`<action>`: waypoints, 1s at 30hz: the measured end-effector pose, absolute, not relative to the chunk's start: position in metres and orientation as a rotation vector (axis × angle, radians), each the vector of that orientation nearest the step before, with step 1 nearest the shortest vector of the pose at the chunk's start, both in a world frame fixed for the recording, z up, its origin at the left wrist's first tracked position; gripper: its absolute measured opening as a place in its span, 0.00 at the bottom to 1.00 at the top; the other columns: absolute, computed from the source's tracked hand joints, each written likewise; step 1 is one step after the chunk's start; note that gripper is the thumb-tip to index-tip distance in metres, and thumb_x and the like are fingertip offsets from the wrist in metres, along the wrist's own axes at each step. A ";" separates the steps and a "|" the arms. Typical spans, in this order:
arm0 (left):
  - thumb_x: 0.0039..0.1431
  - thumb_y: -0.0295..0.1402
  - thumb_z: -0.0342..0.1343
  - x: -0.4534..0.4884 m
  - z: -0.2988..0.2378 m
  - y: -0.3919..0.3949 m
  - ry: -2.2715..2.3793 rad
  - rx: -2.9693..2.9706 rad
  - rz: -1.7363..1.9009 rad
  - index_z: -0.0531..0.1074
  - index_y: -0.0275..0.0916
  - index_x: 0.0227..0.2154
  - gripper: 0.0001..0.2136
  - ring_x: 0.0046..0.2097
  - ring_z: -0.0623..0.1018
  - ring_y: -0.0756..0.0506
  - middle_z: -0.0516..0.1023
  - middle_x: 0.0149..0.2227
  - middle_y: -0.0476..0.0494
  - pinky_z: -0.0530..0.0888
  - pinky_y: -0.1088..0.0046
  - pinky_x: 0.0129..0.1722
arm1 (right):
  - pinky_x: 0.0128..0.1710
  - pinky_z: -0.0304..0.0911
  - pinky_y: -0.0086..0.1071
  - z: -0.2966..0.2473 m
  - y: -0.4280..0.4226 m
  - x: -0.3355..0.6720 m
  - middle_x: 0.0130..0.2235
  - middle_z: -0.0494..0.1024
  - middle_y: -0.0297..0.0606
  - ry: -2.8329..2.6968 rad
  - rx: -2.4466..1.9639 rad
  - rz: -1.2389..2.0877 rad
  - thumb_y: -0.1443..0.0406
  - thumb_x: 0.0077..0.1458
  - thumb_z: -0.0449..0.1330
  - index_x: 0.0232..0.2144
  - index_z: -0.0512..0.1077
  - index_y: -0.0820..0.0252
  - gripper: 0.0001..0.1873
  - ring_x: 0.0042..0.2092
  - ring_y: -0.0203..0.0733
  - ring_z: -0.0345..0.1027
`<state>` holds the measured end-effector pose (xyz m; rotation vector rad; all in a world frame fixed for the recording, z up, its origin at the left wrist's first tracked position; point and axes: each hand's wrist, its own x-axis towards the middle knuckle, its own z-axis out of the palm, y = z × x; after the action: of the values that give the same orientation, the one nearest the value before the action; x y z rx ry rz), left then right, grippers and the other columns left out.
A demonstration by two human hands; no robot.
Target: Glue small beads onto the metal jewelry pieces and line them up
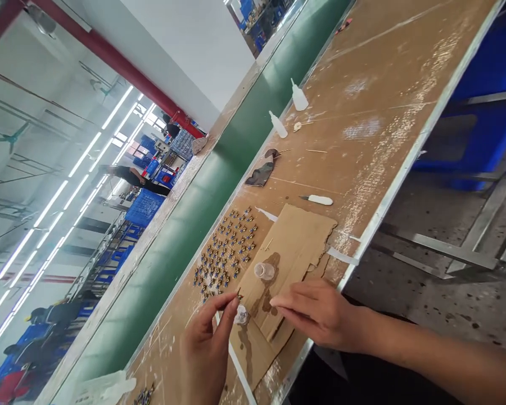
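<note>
My left hand (211,337) is closed in a pinch, thumb against forefinger, on a tiny dark part (238,292) whose exact kind I cannot make out. Across from it, over the stained cardboard (297,239), my right hand (314,309) has its fingertips pressed together; anything between them is hidden or too small to tell. A small clear cup (265,271) stands on the cardboard between wet brown stains. Beside my left fingertips is another small clear container (241,315). Many small brass-and-blue parts (225,253) stand spread out beyond my left hand.
A white-handled knife (320,199) lies past the cardboard. Farther along the table are a dark cloth (261,171) and two white squeeze bottles (299,97) (278,125). A white tray (105,388) sits at lower left. A green ledge (236,152) runs along the table; a person (130,177) stands in the background.
</note>
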<state>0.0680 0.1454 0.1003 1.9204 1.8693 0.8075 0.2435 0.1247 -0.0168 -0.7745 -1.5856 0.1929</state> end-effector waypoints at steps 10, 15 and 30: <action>0.51 0.42 0.53 0.099 0.094 0.185 1.705 2.435 0.419 0.76 0.44 0.25 0.10 0.33 0.78 0.44 0.80 0.29 0.48 0.72 0.70 0.33 | 0.25 0.58 0.26 -0.018 0.129 0.245 0.25 0.72 0.34 -1.555 -0.780 0.212 0.69 0.60 0.50 0.37 0.70 0.65 0.09 0.26 0.31 0.65; 0.51 0.42 0.52 0.102 0.091 0.189 1.693 2.518 0.339 0.75 0.45 0.25 0.10 0.32 0.77 0.44 0.80 0.29 0.48 0.72 0.69 0.34 | 0.23 0.56 0.27 -0.020 0.129 0.244 0.24 0.71 0.34 -1.535 -0.778 0.206 0.69 0.59 0.51 0.36 0.71 0.66 0.10 0.25 0.32 0.63; 0.55 0.39 0.51 0.107 0.094 0.190 1.603 2.714 0.219 0.75 0.42 0.27 0.10 0.32 0.78 0.46 0.80 0.29 0.48 0.72 0.71 0.35 | 0.23 0.55 0.27 -0.018 0.130 0.246 0.23 0.69 0.33 -1.507 -0.761 0.211 0.70 0.59 0.51 0.34 0.72 0.68 0.10 0.24 0.32 0.59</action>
<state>0.1065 0.1902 0.0940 2.7138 1.6032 0.2193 0.2463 0.1296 -0.0182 -0.7606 -1.5067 0.2111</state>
